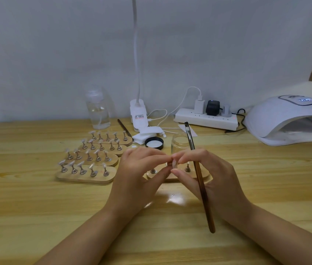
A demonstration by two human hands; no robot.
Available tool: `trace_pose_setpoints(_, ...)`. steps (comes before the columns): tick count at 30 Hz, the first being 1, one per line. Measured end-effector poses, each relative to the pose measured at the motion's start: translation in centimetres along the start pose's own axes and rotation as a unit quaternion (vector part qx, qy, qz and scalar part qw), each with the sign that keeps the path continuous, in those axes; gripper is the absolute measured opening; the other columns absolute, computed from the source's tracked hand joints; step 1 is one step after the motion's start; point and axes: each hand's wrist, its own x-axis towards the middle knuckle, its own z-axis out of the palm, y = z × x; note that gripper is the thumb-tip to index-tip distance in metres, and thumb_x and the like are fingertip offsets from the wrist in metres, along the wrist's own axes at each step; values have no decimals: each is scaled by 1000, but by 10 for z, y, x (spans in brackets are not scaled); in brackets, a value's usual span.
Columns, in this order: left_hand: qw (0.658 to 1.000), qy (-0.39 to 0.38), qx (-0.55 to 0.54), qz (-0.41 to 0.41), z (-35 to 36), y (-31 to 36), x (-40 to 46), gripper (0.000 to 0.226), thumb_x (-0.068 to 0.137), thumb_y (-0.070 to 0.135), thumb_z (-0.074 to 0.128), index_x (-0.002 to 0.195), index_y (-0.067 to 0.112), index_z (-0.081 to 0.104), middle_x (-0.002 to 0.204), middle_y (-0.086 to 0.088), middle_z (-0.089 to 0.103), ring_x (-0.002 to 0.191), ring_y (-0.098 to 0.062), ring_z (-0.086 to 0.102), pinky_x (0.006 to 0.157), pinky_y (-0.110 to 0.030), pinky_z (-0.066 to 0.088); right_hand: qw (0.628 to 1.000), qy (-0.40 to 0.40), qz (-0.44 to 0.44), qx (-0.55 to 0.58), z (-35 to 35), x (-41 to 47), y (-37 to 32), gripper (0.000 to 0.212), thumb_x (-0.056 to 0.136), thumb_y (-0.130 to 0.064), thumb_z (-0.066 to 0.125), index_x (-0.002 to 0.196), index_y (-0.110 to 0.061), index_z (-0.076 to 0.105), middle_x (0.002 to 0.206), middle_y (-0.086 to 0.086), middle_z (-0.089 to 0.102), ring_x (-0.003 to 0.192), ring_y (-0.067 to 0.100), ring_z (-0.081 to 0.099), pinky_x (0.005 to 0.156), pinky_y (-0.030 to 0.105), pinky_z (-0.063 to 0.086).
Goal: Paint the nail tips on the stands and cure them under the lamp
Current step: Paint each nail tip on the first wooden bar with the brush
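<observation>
While both hands pinch a nail tip [174, 163], right hand [208, 173] grip holding brush [199, 175], bristles pointing away, left hand [139, 173].

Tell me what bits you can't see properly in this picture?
- Head view: the stand between the hands is mostly covered by the left hand and right hand.
- The nail tip they pinch is blurred.
- The curing lamp is cut off by the right edge.

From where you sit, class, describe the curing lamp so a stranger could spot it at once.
Follow the wooden table to its far right edge. The curing lamp sits there, right of the white power strip: a white dome with an open front, the only thing with a lit display.
</observation>
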Motion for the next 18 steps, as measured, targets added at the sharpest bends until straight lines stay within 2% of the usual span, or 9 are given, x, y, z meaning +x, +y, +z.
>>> trace_pose_setpoints(3, 1000, 7, -20, 3, -1, 1, 0, 21, 78, 28, 59, 91, 17, 72, 89, 9, 69, 81, -7, 60, 78, -38, 40, 1000, -11, 2, -17, -1, 1, -1, 22, 85, -28, 60, 104, -21, 51, 98, -8, 62, 92, 6, 62, 80, 23, 52)
trace_pose_setpoints(6, 997, 38, -54, -32, 0, 1, 2, 11, 79, 26, 67, 83, 17, 72, 80, 10, 69, 79, -4, 62, 77, -38, 44, 998, 6, 51, -34, -9, 7, -2, 23, 94, -40, 41, 104, -28, 57, 93, -13, 64, 84, 2, 61, 73, 20, 50)
trace_pose_setpoints(7, 995, 50, -71, -51, 0, 0, 2, 9, 78, 25, 69, 81, 17, 73, 78, 11, 68, 78, -4, 62, 76, -36, 46, 995, 22, 92, -11, -13, 10, -2, 28, 95, -44, 36, 102, -30, 58, 85, -17, 64, 78, -2, 61, 69, 15, 48)
trace_pose_setpoints(9, 988, 64, -113, -84, 0, -1, 3, 7, 77, 21, 69, 83, 18, 72, 81, 12, 68, 79, -3, 63, 75, -24, 48, 976, 62, 196, 68, -19, 19, 1, 36, 92, -49, 33, 92, -30, 63, 59, -14, 60, 56, -4, 55, 56, 6, 41)
trace_pose_setpoints(11, 982, 71, -140, -103, 0, -2, 4, 10, 76, 18, 67, 85, 17, 72, 83, 11, 68, 79, -3, 63, 74, -15, 47, 953, 97, 270, 98, -26, 32, 9, 43, 87, -49, 35, 80, -24, 70, 45, -6, 49, 44, 0, 44, 48, 7, 34)
trace_pose_setpoints(13, 978, 72, -153, -119, 0, -3, 4, 12, 75, 18, 65, 85, 17, 72, 80, 8, 68, 75, -5, 62, 73, -14, 47, 946, 77, 310, 55, -32, 46, 20, 42, 90, -45, 39, 75, -21, 71, 46, -7, 45, 43, 1, 42, 46, 9, 33)
trace_pose_setpoints(16, 973, 68, -165, -147, -1, -4, 5, 11, 72, 21, 66, 81, 19, 72, 78, 7, 68, 70, -8, 60, 72, -15, 47, 941, 3, 339, -11, -36, 66, 38, 31, 94, -36, 47, 76, -19, 66, 52, -6, 55, 43, -2, 47, 49, 9, 39)
trace_pose_setpoints(18, 972, 67, -166, -155, -1, -4, 5, 10, 71, 22, 67, 80, 20, 71, 78, 8, 68, 70, -7, 60, 71, -14, 47, 938, -39, 341, -44, -34, 76, 47, 31, 92, -35, 53, 67, -18, 57, 49, -7, 59, 40, -4, 49, 48, 7, 39)
